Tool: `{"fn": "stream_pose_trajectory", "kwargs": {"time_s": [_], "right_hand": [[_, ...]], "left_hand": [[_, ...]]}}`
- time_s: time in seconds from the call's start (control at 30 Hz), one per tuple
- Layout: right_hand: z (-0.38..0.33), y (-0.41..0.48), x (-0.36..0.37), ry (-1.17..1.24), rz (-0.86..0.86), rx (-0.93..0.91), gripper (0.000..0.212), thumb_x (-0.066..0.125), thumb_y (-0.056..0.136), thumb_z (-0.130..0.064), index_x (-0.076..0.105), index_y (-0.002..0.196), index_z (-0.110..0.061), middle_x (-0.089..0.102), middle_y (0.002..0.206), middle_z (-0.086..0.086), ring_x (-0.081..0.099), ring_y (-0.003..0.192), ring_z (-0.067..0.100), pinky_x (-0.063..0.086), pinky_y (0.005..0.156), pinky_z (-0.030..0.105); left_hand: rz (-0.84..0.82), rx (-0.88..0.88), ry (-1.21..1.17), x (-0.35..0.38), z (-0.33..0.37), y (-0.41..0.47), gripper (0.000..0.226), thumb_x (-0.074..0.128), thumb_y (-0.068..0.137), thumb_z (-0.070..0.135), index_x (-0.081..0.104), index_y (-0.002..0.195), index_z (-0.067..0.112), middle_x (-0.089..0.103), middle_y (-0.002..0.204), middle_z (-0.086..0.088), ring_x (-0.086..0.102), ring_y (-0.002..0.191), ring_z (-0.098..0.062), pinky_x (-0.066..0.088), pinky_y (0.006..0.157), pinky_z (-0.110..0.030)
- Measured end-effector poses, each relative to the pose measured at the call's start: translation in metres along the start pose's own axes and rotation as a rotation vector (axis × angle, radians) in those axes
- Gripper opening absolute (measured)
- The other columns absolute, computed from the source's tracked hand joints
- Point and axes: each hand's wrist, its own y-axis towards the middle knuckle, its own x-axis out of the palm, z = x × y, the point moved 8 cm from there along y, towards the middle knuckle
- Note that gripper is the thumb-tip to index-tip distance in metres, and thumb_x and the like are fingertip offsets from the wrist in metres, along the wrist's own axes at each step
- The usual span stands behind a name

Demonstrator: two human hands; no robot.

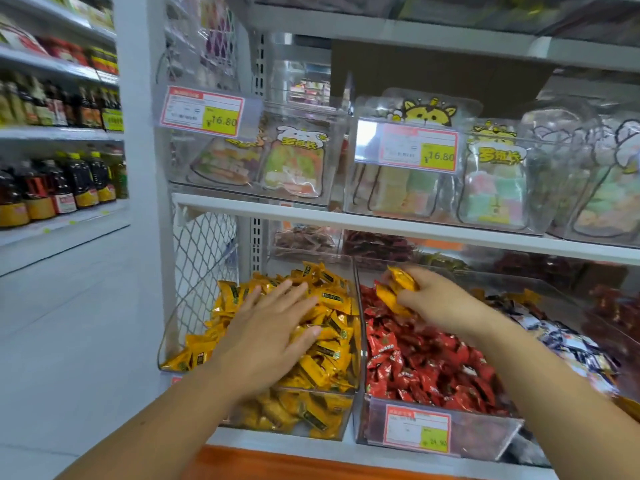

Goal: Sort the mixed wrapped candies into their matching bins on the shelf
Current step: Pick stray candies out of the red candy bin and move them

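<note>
A small bunch of yellow wrapped candies (pixel 398 289) sits just right of the frame's centre, pinched in the curled fingers of the right hand (pixel 436 303). How many pieces there are is hard to say, since the fingers cover part of the bunch; two or three seems likely. The bunch hangs over the back of the red-candy bin (pixel 491 434), above the red wrappers and not touching them.

Its matching home, the yellow-candy bin (pixel 173 327), lies directly toward the left of the frame, just beyond the clear divider wall (pixel 358 306) where the two bins meet. Both bins run lengthwise from the lower edge up toward the centre, so the coming move looks like a short sideways carry over that wall (no reach deeper into the shelf).

The left hand (pixel 273 327) lies flat with its fingers spread on the yellow heap, gripping nothing, and covers much of the landing spot.
</note>
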Motion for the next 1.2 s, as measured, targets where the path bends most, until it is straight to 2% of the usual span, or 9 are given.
{"fn": "stream_pose_trajectory", "kwargs": {"time_s": [0.1, 0.2, 0.3, 0.47, 0.6, 0.73, 0.9, 1.1, 1.2], "right_hand": [[-0.049, 0.022, 0.024, -0.121, 0.046, -0.218, 0.037, 0.051, 0.09, -0.005, 0.055, 0.122, -0.023, 0.065, 0.09, -0.004, 0.056, 0.063, -0.007, 0.038, 0.054, 0.006], [-0.089, 0.056, 0.064, -0.328, -0.035, -0.376, 0.046, 0.054, 0.09, -0.012, 0.049, 0.135, -0.022, 0.058, 0.129, 0.005, 0.055, 0.11, 0.015, 0.041, 0.085, 0.018], [-0.107, 0.091, 0.095, -0.43, -0.063, -0.374, 0.042, 0.054, 0.093, -0.017, 0.052, 0.134, -0.022, 0.05, 0.139, 0.004, 0.049, 0.123, 0.023, 0.041, 0.1, 0.03], [-0.085, 0.117, 0.104, -0.227, -0.15, -0.303, 0.058, 0.069, 0.086, -0.014, 0.048, 0.138, -0.031, 0.046, 0.142, -0.006, 0.046, 0.128, 0.013, 0.038, 0.097, 0.02], [-0.048, 0.102, 0.068, -0.113, -0.06, -0.222, 0.039, 0.061, 0.09, -0.009, 0.062, 0.12, -0.033, 0.059, 0.131, -0.002, 0.061, 0.113, 0.023, 0.05, 0.095, 0.033], [-0.016, 0.043, 0.012, -0.149, 0.064, -0.264, 0.023, 0.061, 0.092, -0.014, 0.067, 0.114, -0.02, 0.066, 0.114, -0.006, 0.058, 0.101, 0.005, 0.039, 0.084, 0.002], [0.046, -0.017, -0.019, -0.433, -0.247, -0.004, 0.034, 0.071, 0.086, -0.019, 0.064, 0.119, -0.022, 0.064, 0.122, -0.006, 0.056, 0.105, 0.003, 0.039, 0.08, 0.004], [0.084, -0.031, 0.007, -0.81, -0.472, 0.179, 0.109, 0.076, 0.07, -0.057, 0.005, 0.151, -0.044, 0.01, 0.161, 0.003, 0.028, 0.142, 0.025, 0.029, 0.113, 0.035], [0.106, -0.01, 0.035, -0.82, -0.476, 0.206, 0.119, 0.078, 0.073, -0.047, -0.017, 0.146, -0.048, -0.012, 0.159, 0.013, 0.031, 0.139, 0.037, 0.034, 0.112, 0.043]], "left_hand": [[-0.109, -0.08, 0.042, 0.013, -0.021, -0.002, 0.08, -0.007, 0.077, 0.071, 0.012, 0.15, 0.044, -0.013, 0.157, 0.02, -0.02, 0.144, -0.004, -0.012, 0.118, -0.046], [-0.158, -0.14, 0.06, 0.017, -0.036, 0.001, 0.07, 0.001, 0.086, 0.069, 0.014, 0.15, 0.045, -0.016, 0.157, 0.019, -0.019, 0.145, -0.009, -0.009, 0.118, -0.051], [-0.181, -0.216, 0.036, 0.02, -0.053, 0.001, 0.062, 0.01, 0.091, 0.071, 0.018, 0.148, 0.048, -0.015, 0.159, 0.015, -0.017, 0.146, -0.013, -0.007, 0.118, -0.052], [-0.187, -0.307, 0.001, 0.018, -0.069, -0.005, 0.08, 0.003, 0.074, 0.085, 0.013, 0.146, 0.053, -0.016, 0.16, 0.007, -0.02, 0.146, -0.016, -0.011, 0.117, -0.052], [-0.133, -0.293, -0.029, 0.01, -0.058, -0.003, 0.084, 0.0, 0.07, 0.086, 0.011, 0.146, 0.054, -0.014, 0.16, 0.004, -0.02, 0.146, -0.018, -0.01, 0.117, -0.052], [-0.082, -0.197, -0.058, 0.001, -0.023, 0.008, 0.08, 0.006, 0.077, 0.081, 0.011, 0.149, 0.048, -0.008, 0.161, 0.009, -0.016, 0.146, -0.01, -0.008, 0.119, -0.045], [-0.097, 0.007, -0.151, 0.007, 0.05, 0.019, 0.073, 0.018, 0.084, 0.072, 0.013, 0.15, 0.042, -0.005, 0.16, 0.013, -0.008, 0.146, -0.005, 0.002, 0.121, -0.038], [-0.085, 0.053, -0.176, 0.021, 0.077, 0.024, 0.066, 0.03, 0.092, 0.066, 0.012, 0.151, 0.043, -0.003, 0.159, 0.019, 0.007, 0.147, -0.007, 0.015, 0.119, -0.032], [-0.068, 0.057, -0.197, 0.022, 0.076, 0.023, 0.063, 0.033, 0.093, 0.063, 0.014, 0.15, 0.044, -0.002, 0.159, 0.021, 0.009, 0.146, -0.005, 0.017, 0.119, -0.032]]}}
